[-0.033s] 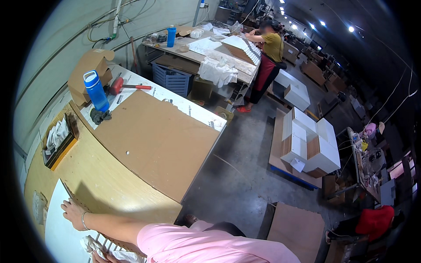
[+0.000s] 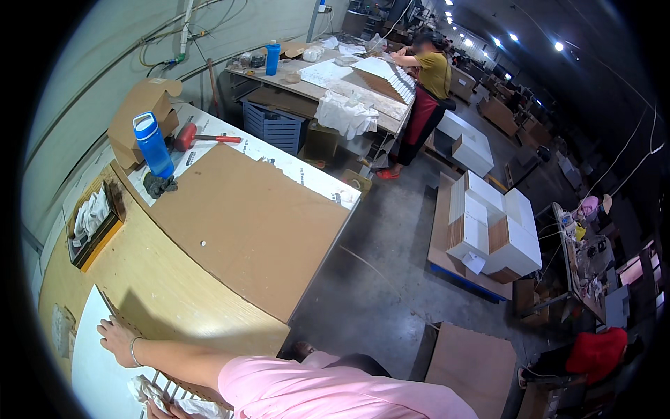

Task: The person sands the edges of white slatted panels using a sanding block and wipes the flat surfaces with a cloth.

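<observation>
My right hand point(image 2: 120, 343), with a bracelet at its wrist, lies with fingers spread on a white panel point(image 2: 92, 353) at the lower left. A pink sleeve point(image 2: 307, 387) covers the upper part of that arm. Below it, my left hand point(image 2: 166, 410) shows partly at the bottom edge, its fingers closed on a crumpled white cloth point(image 2: 143, 388). The cloth rests on white slats beside the panel. The rest of the left hand and its arm are out of the picture.
The wooden bench point(image 2: 167, 279) carries an open box of white cloths point(image 2: 94, 220). Beyond stand a brown board point(image 2: 244, 223), a blue bottle point(image 2: 155, 150), a dark glove point(image 2: 160, 184) and a red mallet point(image 2: 187, 137). A co-worker point(image 2: 433, 77) stands at another table; white cabinets point(image 2: 488, 216) sit right.
</observation>
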Motion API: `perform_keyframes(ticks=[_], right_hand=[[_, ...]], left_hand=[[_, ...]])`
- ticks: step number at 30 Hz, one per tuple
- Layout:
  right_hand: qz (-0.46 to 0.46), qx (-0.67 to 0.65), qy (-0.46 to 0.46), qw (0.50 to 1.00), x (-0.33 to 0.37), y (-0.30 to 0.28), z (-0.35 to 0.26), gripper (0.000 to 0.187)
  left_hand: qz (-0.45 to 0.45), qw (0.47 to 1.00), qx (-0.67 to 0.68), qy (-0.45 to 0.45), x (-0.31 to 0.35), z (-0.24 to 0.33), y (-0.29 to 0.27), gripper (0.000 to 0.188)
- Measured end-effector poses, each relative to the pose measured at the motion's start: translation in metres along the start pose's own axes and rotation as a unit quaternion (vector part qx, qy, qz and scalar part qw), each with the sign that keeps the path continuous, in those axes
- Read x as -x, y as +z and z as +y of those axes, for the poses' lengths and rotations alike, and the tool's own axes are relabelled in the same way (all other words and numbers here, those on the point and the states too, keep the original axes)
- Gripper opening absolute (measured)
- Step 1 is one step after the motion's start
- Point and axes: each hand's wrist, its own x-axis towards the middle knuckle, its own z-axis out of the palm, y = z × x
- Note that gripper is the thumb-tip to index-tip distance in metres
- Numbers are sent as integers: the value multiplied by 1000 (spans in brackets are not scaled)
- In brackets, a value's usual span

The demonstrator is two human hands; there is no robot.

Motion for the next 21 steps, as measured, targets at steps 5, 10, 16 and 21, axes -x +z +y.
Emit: perform_keyframes(ticks=[5, 10, 16, 21], right_hand=[[21, 22, 3, 1000, -3, 3, -1, 37], [59, 43, -32, 997, -10, 25, 5, 36], [36, 27, -24, 999, 6, -19, 12, 38], [-1, 50, -53, 997, 14, -32, -15, 23]], left_hand=[[-15, 999, 41, -30, 2, -4, 1, 62], [-54, 973, 192, -116, 21, -30, 10, 47], [7, 982, 184, -41, -26, 39, -18, 50], [48, 989, 133, -53, 31, -31, -47, 40]])
